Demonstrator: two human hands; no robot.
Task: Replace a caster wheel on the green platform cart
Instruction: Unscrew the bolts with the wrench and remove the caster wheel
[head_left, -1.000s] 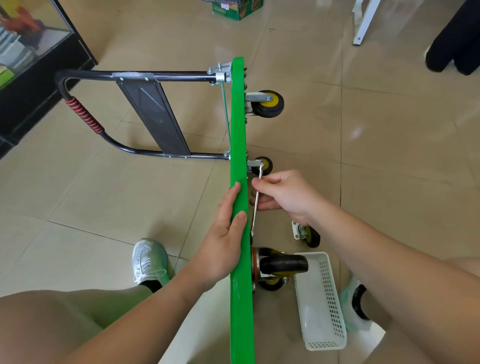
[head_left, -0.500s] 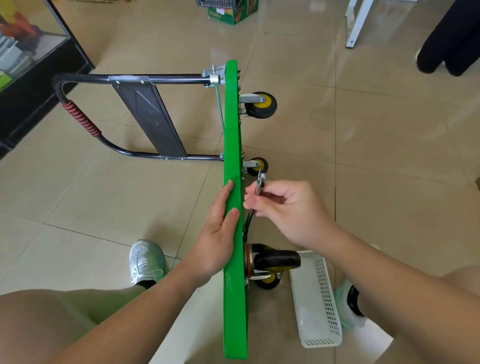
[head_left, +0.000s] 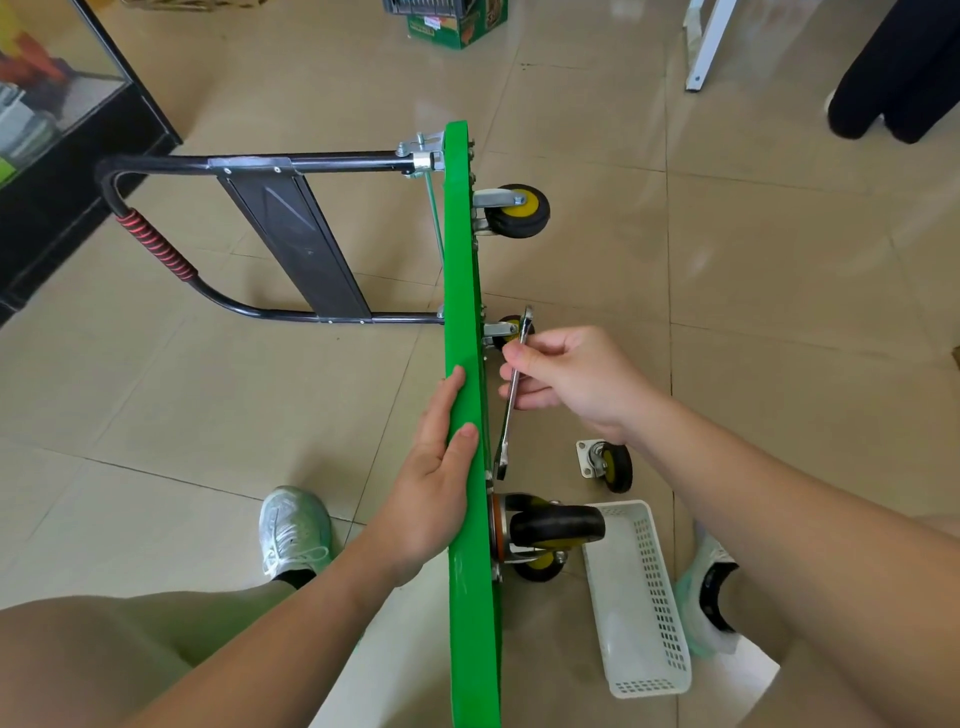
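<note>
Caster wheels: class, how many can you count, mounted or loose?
5. Four on the cart: far upper wheel, far lower wheel behind the wrench, near black wheel, near lower wheel. Loose wheel on the floor.

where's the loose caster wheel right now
The loose caster wheel lies on the floor in the head view, right of the green cart deck, between the right hand and the white basket.

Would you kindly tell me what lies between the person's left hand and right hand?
In the head view, the green platform standing on edge lies between the left hand, which rests on it, and the right hand, which pinches a wrench.
</note>
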